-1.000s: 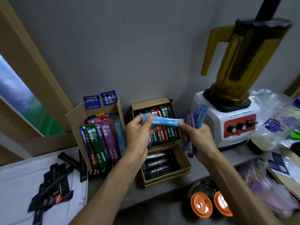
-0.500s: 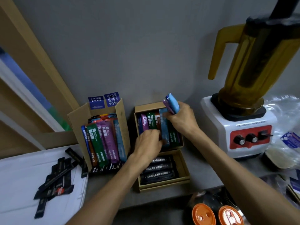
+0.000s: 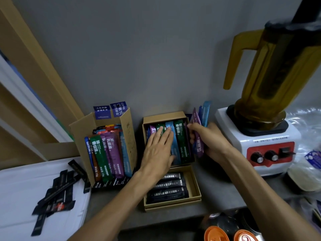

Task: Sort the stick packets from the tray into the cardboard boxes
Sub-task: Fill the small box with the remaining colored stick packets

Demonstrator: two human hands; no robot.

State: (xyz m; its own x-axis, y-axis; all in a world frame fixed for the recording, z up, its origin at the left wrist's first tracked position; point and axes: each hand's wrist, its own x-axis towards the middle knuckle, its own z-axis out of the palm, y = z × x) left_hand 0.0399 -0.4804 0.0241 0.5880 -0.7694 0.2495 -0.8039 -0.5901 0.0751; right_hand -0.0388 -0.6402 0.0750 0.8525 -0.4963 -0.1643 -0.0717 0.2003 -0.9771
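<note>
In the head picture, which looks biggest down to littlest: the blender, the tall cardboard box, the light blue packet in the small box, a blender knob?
Largest to smallest:
1. blender
2. tall cardboard box
3. light blue packet, partly hidden under the left hand
4. blender knob
The two knobs look alike.

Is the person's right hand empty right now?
No, the right hand grips a bunch of purple and blue stick packets just beside the small cardboard box.

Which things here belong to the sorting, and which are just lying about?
Job: left hand flat on sorted packets in upper small box; right hand gripping purple and blue packets; tall box; black packets on white tray.
Lying about: blender; orange lids; plastic bag.
</note>
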